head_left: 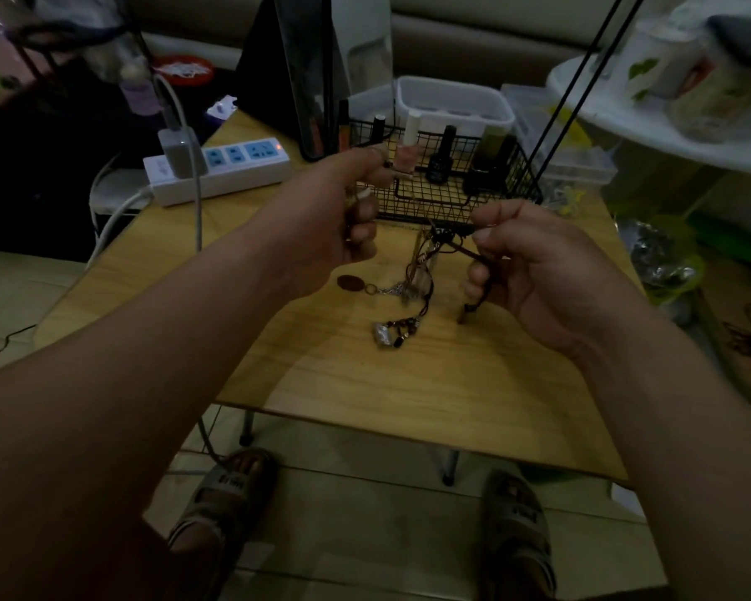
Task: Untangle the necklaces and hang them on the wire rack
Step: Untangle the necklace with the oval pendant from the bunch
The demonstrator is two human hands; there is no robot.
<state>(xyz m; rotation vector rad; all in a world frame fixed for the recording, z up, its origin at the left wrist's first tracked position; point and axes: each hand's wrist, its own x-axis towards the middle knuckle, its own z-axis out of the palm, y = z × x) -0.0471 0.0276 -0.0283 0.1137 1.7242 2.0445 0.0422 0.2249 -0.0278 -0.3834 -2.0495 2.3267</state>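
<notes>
A tangle of necklaces [421, 271] hangs between my hands above the wooden table [408, 383]. Dark cords, a thin chain, a brown oval pendant [350, 283] and a silvery pendant [382, 333] trail onto the tabletop. My right hand [534, 271] pinches a dark cord of the tangle just in front of the black wire rack [447, 184]. My left hand [343, 210] is raised at the rack's left end with its fingers curled; it seems to hold a thin strand, though that is hard to make out in the dim light.
The wire rack holds several nail polish bottles [441, 158]. A white power strip [222, 167] with a plugged-in charger lies at the table's far left. Plastic boxes [456, 101] stand behind the rack. A white round shelf [668, 101] stands at the right. My sandalled feet [226, 496] are under the table.
</notes>
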